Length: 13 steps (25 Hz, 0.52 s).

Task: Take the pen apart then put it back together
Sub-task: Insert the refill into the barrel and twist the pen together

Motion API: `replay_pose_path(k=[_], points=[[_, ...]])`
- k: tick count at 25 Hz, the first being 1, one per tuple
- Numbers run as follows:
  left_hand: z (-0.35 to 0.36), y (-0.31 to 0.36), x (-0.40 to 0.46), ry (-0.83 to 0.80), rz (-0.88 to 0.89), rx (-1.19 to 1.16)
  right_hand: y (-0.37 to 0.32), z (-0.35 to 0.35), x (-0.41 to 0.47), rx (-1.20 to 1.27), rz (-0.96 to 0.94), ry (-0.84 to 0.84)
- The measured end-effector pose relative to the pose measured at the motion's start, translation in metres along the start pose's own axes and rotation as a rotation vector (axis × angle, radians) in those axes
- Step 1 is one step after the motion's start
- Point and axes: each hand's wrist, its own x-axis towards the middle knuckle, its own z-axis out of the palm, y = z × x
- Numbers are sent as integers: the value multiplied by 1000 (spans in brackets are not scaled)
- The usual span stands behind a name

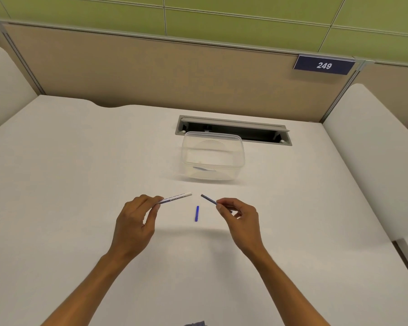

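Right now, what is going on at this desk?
A person has a pen in pieces. The left hand holds the white barrel; the right hand pinches the thin dark refill, its tip aimed at the barrel's open end, not yet inside. A small blue cap lies on the desk between the hands. A clear plastic container sits farther back.

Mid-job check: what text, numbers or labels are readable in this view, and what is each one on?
"249": white digits on the dark blue sign clipped to the top of the partition.
Pen barrel in the left hand: dark printed lines, too small and blurred to read.
Clear plastic container: a bluish mark on its near wall, not readable.
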Motion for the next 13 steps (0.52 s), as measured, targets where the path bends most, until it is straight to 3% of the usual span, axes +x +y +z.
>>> replay_pose_path(k=[13], points=[[11,17,1,-42,45,-41,-12,-12,0,43,-62,6]])
